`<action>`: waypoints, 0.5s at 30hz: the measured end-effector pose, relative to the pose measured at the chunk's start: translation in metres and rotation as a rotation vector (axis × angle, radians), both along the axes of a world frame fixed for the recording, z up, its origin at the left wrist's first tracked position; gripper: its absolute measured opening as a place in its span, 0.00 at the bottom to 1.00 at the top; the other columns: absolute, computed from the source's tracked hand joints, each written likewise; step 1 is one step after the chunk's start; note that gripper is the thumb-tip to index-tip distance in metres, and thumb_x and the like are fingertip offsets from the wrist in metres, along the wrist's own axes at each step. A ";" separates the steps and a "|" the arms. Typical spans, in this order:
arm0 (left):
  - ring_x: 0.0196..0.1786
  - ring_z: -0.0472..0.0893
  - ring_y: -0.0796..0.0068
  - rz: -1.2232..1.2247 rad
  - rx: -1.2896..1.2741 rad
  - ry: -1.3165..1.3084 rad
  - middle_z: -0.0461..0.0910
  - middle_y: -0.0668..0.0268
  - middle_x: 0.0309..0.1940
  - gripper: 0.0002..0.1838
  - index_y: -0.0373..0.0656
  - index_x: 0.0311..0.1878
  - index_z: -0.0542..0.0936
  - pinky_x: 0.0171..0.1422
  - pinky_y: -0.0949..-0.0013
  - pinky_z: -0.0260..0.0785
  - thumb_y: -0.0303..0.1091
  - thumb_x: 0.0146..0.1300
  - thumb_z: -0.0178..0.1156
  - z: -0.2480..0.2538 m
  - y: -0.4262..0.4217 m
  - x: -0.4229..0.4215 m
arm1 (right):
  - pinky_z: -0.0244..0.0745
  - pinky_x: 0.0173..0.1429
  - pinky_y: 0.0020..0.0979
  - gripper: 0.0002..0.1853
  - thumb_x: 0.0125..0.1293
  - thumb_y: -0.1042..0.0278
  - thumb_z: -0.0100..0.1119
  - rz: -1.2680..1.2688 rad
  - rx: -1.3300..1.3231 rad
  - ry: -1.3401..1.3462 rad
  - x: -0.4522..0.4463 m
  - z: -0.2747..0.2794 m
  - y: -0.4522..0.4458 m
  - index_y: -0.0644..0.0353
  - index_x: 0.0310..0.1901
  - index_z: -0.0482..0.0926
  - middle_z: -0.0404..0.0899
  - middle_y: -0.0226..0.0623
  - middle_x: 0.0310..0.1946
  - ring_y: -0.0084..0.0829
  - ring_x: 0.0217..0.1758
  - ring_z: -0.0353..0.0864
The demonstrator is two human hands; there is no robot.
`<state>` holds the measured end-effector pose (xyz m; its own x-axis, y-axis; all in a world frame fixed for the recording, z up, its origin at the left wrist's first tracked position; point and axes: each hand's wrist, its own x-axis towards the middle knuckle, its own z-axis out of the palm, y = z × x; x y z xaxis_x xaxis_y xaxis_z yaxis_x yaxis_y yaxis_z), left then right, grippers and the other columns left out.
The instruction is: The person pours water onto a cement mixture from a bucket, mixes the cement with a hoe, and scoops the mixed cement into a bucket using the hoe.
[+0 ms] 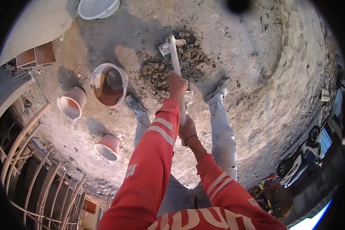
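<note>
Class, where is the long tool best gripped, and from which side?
Probably by its handle, from the person's side, hands spaced apart: it is slim, straight and points toward the body, while the wider head is at the far end, by the mud.

Hoe [174, 59]: whitish, patched with grey
Mud [194, 59]: dark grey-brown
Sleeves [151, 165]: red, paired white stripes
Shirt [203, 218]: red, cream lettering
Wristband [186, 140]: dark
Jeans [223, 134]: pale blue-grey
Shoes [221, 89]: mottled grey
Tub [124, 75]: pale rim, reddish-brown inside
Buckets [79, 96]: pinkish red, greyish inside
Basin [97, 16]: white
Slabs [45, 53]: reddish-brown
Poles [23, 133]: tan
Ground [257, 111]: tan-grey, blotched darker
</note>
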<state>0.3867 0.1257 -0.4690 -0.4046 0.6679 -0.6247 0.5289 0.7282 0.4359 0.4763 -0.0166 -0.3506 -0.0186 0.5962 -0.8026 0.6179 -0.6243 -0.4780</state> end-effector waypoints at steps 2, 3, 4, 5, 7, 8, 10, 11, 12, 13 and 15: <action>0.32 0.82 0.60 0.338 -0.034 -0.433 0.79 0.54 0.31 0.31 0.35 0.60 0.62 0.38 0.61 0.78 0.37 0.57 0.63 0.020 -0.033 -0.013 | 0.74 0.52 0.50 0.24 0.52 0.67 0.59 0.119 -0.089 -0.051 0.003 0.033 -0.003 0.66 0.52 0.69 0.78 0.63 0.41 0.62 0.45 0.78; 0.30 0.82 0.64 0.514 -0.042 -0.641 0.78 0.58 0.29 0.29 0.38 0.60 0.64 0.36 0.63 0.78 0.39 0.60 0.63 0.023 -0.048 -0.023 | 0.74 0.50 0.51 0.24 0.52 0.66 0.59 0.171 -0.071 -0.072 0.006 0.036 -0.005 0.65 0.51 0.69 0.78 0.63 0.39 0.62 0.44 0.78; 0.28 0.80 0.67 0.661 -0.050 -0.764 0.76 0.61 0.27 0.25 0.40 0.58 0.65 0.34 0.65 0.78 0.39 0.62 0.61 0.026 -0.063 -0.035 | 0.74 0.48 0.51 0.24 0.52 0.66 0.59 0.222 -0.050 -0.092 0.008 0.035 -0.005 0.65 0.51 0.69 0.78 0.63 0.38 0.62 0.42 0.78; 0.26 0.79 0.70 0.815 -0.070 -0.886 0.74 0.64 0.26 0.21 0.42 0.56 0.67 0.33 0.66 0.77 0.39 0.64 0.60 0.026 -0.087 -0.044 | 0.74 0.45 0.52 0.23 0.52 0.65 0.59 0.257 -0.003 -0.112 0.010 0.039 0.001 0.64 0.49 0.69 0.78 0.61 0.35 0.61 0.40 0.78; 0.24 0.78 0.74 0.973 -0.092 -0.906 0.76 0.66 0.26 0.13 0.45 0.47 0.73 0.31 0.68 0.76 0.42 0.68 0.57 0.007 -0.140 -0.051 | 0.73 0.42 0.52 0.20 0.53 0.64 0.61 0.308 -0.050 -0.103 0.013 0.049 0.025 0.65 0.45 0.70 0.78 0.61 0.33 0.61 0.38 0.79; 0.25 0.78 0.74 0.877 -0.151 -0.814 0.76 0.65 0.28 0.13 0.44 0.48 0.73 0.30 0.69 0.76 0.42 0.68 0.58 -0.012 -0.169 -0.046 | 0.72 0.42 0.52 0.19 0.54 0.64 0.61 0.330 -0.068 -0.093 0.014 0.055 0.035 0.65 0.44 0.71 0.78 0.61 0.32 0.60 0.38 0.79; 0.26 0.78 0.74 0.681 -0.264 -0.642 0.77 0.64 0.30 0.15 0.44 0.49 0.75 0.29 0.70 0.75 0.43 0.67 0.58 -0.057 -0.221 -0.030 | 0.72 0.41 0.50 0.18 0.54 0.65 0.62 0.321 -0.085 -0.055 0.017 0.059 0.047 0.66 0.43 0.71 0.77 0.58 0.29 0.58 0.35 0.78; 0.34 0.83 0.64 0.495 -0.332 -0.496 0.80 0.59 0.34 0.19 0.44 0.48 0.76 0.37 0.61 0.78 0.47 0.64 0.61 -0.086 -0.248 -0.018 | 0.71 0.40 0.48 0.18 0.54 0.65 0.63 0.315 -0.092 -0.039 0.018 0.057 0.053 0.66 0.42 0.71 0.76 0.57 0.28 0.57 0.33 0.77; 0.37 0.83 0.59 0.363 -0.323 -0.391 0.80 0.56 0.36 0.20 0.43 0.49 0.76 0.41 0.59 0.77 0.47 0.62 0.62 -0.092 -0.256 -0.010 | 0.71 0.39 0.47 0.17 0.55 0.65 0.63 0.319 -0.069 -0.031 0.019 0.056 0.054 0.66 0.42 0.71 0.75 0.55 0.27 0.55 0.32 0.76; 0.39 0.83 0.55 0.232 -0.310 -0.289 0.81 0.53 0.38 0.21 0.43 0.49 0.76 0.44 0.56 0.77 0.47 0.60 0.63 -0.100 -0.260 0.000 | 0.70 0.38 0.46 0.17 0.55 0.65 0.63 0.326 -0.045 -0.024 0.022 0.056 0.057 0.66 0.41 0.71 0.75 0.54 0.26 0.54 0.31 0.75; 0.49 0.80 0.43 0.137 -0.397 -0.277 0.79 0.44 0.44 0.28 0.42 0.53 0.74 0.55 0.51 0.72 0.49 0.53 0.67 -0.127 -0.271 0.023 | 0.69 0.37 0.42 0.15 0.57 0.66 0.62 0.248 -0.238 -0.035 0.028 0.057 0.064 0.66 0.40 0.71 0.73 0.49 0.25 0.47 0.28 0.72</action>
